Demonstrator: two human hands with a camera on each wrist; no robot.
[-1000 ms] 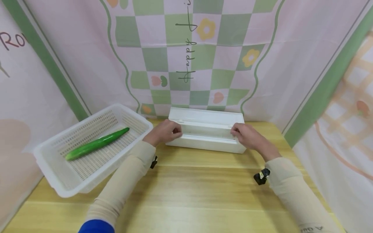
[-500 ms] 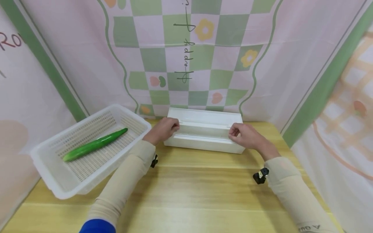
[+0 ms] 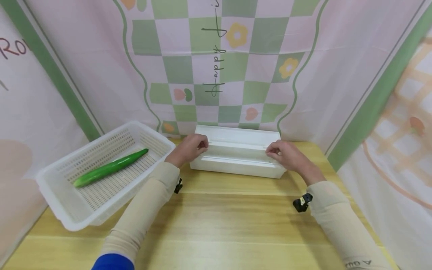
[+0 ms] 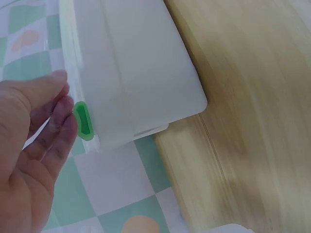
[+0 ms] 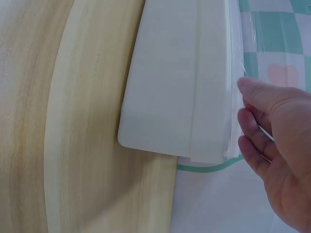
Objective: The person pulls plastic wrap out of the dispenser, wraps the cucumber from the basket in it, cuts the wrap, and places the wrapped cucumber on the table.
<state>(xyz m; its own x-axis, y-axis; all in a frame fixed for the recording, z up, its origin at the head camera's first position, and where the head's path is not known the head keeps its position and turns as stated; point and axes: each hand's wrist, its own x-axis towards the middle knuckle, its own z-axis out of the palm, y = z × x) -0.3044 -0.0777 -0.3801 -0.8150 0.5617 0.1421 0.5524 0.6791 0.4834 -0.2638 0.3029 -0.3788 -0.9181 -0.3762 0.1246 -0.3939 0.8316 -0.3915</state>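
Observation:
A long white cling film dispenser box (image 3: 236,170) lies against the back curtain with its lid (image 3: 236,135) tipped back. My left hand (image 3: 193,148) is at the box's left end, thumb and fingertips together. In the left wrist view a green cutter slide (image 4: 83,121) shows right beside those fingers. At the right end my right hand (image 3: 285,153) pinches the edge of clear plastic film (image 5: 239,58), which shows as a thin, shiny sheet along the box's edge. Between the two hands the film (image 3: 236,152) looks like a faint translucent strip over the box.
A white perforated basket (image 3: 86,221) stands on the left of the wooden table (image 3: 216,225), holding one green cucumber (image 3: 111,168). Behind the box hangs a checked, printed curtain (image 3: 216,67), and more curtain flanks both sides.
Both hands have risen slightly and shifted a little away from the box's front edge. The box, basket and cucumber stay where they were.

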